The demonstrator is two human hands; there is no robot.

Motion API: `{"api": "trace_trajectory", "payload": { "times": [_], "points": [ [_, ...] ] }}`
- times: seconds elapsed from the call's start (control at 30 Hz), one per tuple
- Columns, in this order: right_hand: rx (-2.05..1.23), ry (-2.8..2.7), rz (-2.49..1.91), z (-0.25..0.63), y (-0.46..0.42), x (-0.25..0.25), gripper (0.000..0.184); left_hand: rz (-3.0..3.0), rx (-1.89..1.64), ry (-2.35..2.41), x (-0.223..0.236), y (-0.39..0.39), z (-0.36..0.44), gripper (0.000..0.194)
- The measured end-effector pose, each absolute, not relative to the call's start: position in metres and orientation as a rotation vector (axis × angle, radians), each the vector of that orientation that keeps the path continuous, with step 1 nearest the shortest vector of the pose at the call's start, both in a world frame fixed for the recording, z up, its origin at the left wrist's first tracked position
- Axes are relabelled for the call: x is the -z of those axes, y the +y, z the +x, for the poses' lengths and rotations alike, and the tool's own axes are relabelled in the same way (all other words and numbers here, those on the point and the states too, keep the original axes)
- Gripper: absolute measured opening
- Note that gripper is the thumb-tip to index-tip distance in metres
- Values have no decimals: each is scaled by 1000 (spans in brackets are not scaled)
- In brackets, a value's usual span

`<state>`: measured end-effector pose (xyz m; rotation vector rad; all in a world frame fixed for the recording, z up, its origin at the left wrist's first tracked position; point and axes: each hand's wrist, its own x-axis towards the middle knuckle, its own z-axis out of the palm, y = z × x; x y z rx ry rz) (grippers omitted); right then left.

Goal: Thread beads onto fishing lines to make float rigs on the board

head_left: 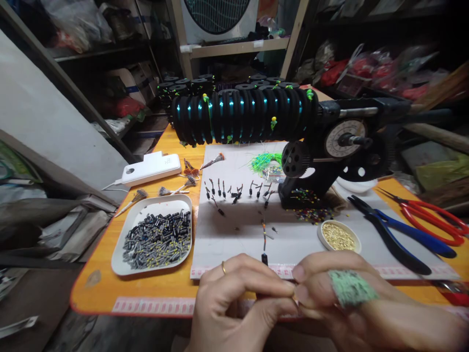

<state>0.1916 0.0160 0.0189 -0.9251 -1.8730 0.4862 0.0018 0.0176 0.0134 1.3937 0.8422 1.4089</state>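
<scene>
My left hand [234,303] and my right hand [337,298] meet at the table's near edge, fingertips pinched together on a tiny part I cannot make out. A ring sits on a left finger and green tape wraps a right finger. Just beyond the fingers a small black float piece [264,257] stands on the white mat [227,234]. A row of small black pieces [238,189] lies farther back on the mat. A small dish of gold beads [339,236] is close to my right hand.
A white tray of dark tubes [154,237] sits at left on the orange table [91,288]. A winding machine with black spools [245,115] spans the back. Blue pliers [399,234], red scissors [432,220] and a white power bank [152,167] lie around.
</scene>
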Motion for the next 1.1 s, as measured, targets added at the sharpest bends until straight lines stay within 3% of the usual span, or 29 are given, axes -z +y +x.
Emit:
{"api": "trace_trajectory", "payload": {
  "times": [0.17,0.5,0.63,0.83,1.1],
  "points": [
    [-738,-1883,-798,188,27,-37,21,1625,-1524,849,-14,21,1,18],
    [-824,-1734,-860,194,18,-16,18,2036,-1610,898,-27,27,0,19],
    [-696,-1547,-953,180,14,-22,30,1744,-1619,941,-20,22,5,23],
    [-457,-1853,-1044,168,19,-32,23,1158,-1601,930,-13,14,15,6],
    [-140,-1931,-992,167,14,-33,23,1093,-1493,940,-17,11,16,11]
  ]
}}
